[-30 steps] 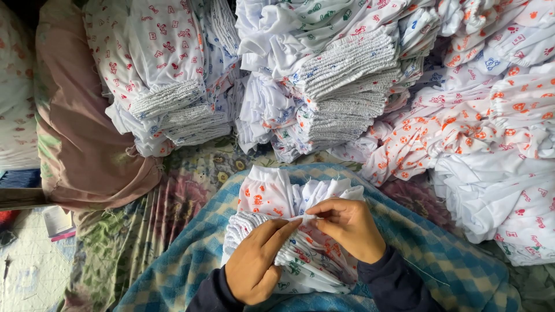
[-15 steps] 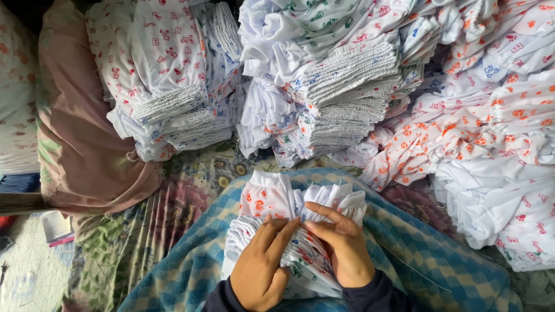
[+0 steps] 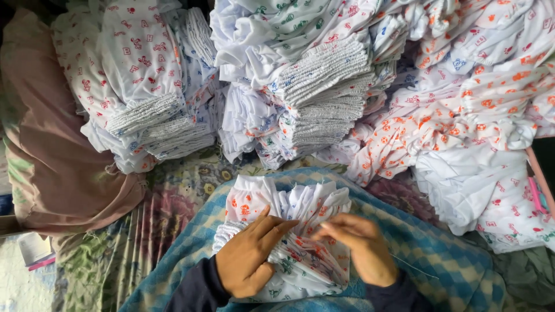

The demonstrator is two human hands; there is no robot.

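— What have your hands got hold of?

— A small bundle of white printed baby garments [image 3: 289,231], low in the middle of the frame, lying on a blue checked cloth [image 3: 439,254]. My left hand [image 3: 248,257] lies flat on it, fingers [image 3: 277,222] stretched out and pressing the fabric. My right hand [image 3: 361,248] sits just beside it, fingers curled in narrow on the cloth's folds; it is blurred, so I cannot tell whether they truly pinch anything.

— And around you?

— In the upper left of the frame, a stack of folded garments with red prints [image 3: 144,81], ribbed cuffs showing. Top centre, a second stack [image 3: 312,75] with green and blue prints. To the right, a loose heap with orange prints [image 3: 462,110]. Far left, a brownish pink cushion [image 3: 52,156]. A flowered sheet [image 3: 173,196] shows between the stacks and the checked cloth.
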